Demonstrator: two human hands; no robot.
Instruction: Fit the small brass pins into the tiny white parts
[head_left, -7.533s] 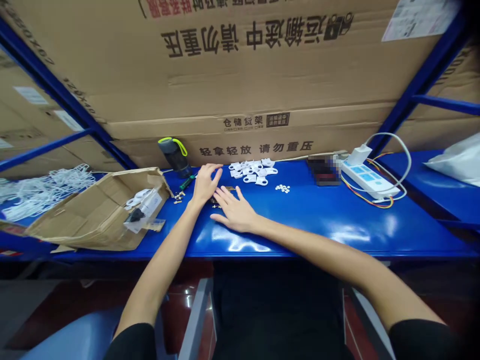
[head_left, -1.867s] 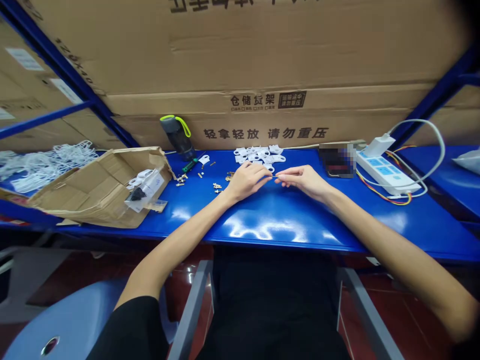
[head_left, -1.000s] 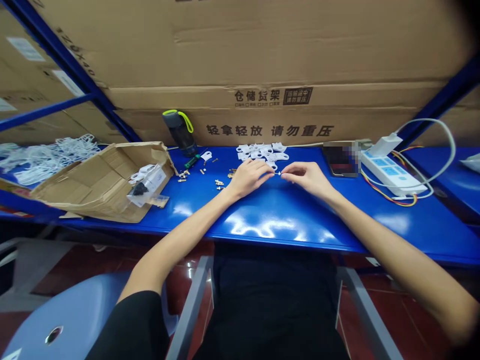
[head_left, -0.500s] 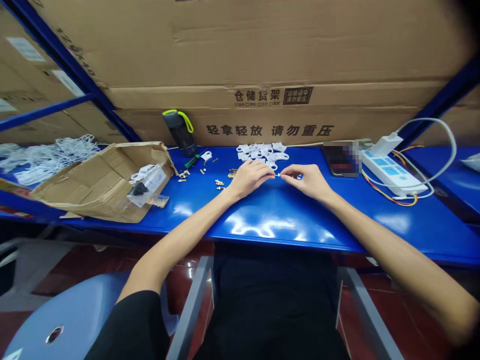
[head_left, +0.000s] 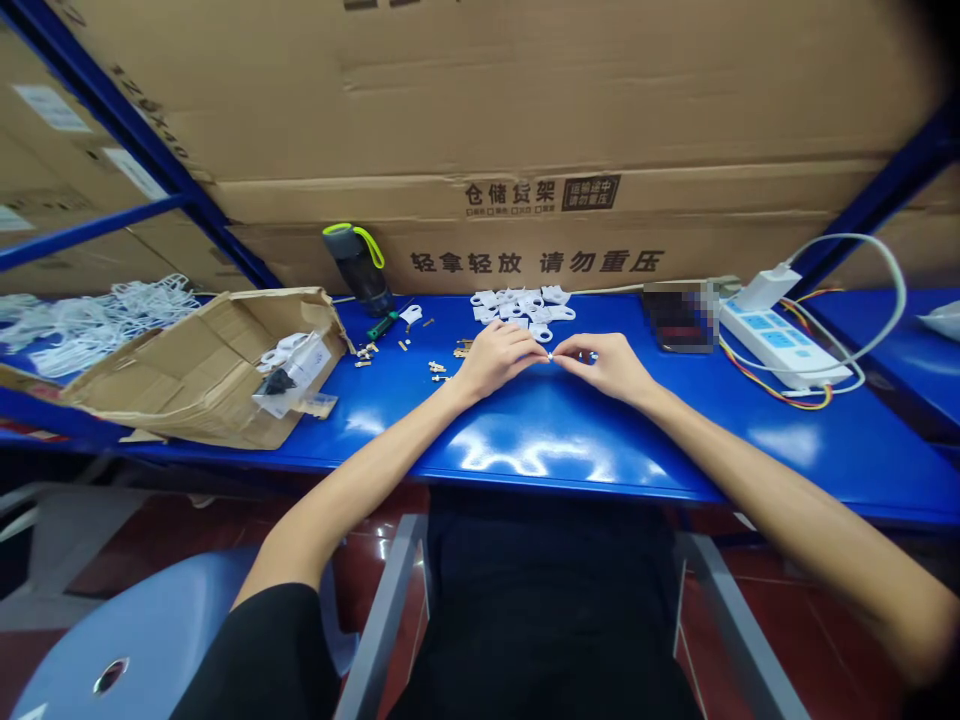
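Over the blue table, my left hand (head_left: 501, 358) and my right hand (head_left: 602, 362) meet fingertip to fingertip. Both are closed in a pinch on a tiny white piece (head_left: 550, 357), too small to name. Just behind them lies a pile of flat white plastic parts with round holes (head_left: 523, 302). Left of my left hand are several small brass-coloured pieces (head_left: 463, 349), partly covered by the hand, and several small pale fittings (head_left: 437, 369). Another tiny white thing shows by my right fingers, mostly hidden.
An open cardboard box (head_left: 202, 385) with bagged parts stands left, with white cords (head_left: 127, 315) behind it. A dark bottle (head_left: 358, 268) and a green-handled screwdriver (head_left: 383, 325) are at the back. On the right are a dark phone-like device (head_left: 679, 318) and a power strip (head_left: 787, 345) with looping cables.
My right hand has moved slightly left, closing the small gap to my left fingertips. Less of the white piece shows between them now.
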